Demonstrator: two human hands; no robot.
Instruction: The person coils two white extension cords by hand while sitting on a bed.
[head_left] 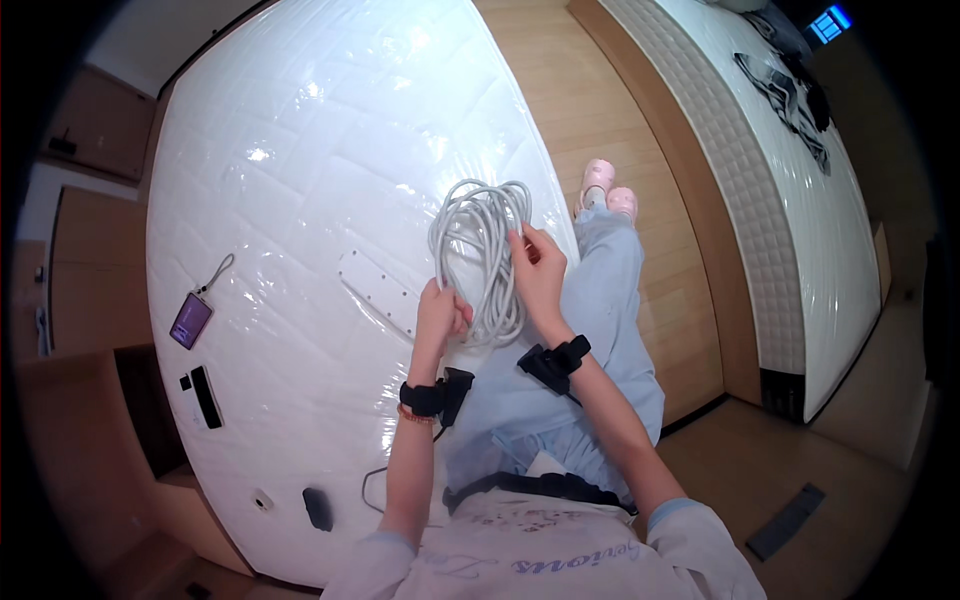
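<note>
A thick bundle of light grey cable (497, 262) lies looped over the plastic-covered mattress (300, 160), close to my legs. My left hand (441, 312) is closed at the bundle's near left side, its fingers curled on the loops. At the right side my right hand (538, 270) pinches strands between thumb and fingers. Just left of the cable rests a long white strip (376, 290) with small dark dots, partly behind my left hand; it looks like a power strip. Black straps with small black devices sit on both my wrists.
On the mattress's left part lie a purple device (191, 320) with a cord loop, a white device with a dark screen (206, 397), a small white item (262, 499) and a black item (318, 508). Across the wooden floor (640, 250) stands another wrapped mattress (740, 170).
</note>
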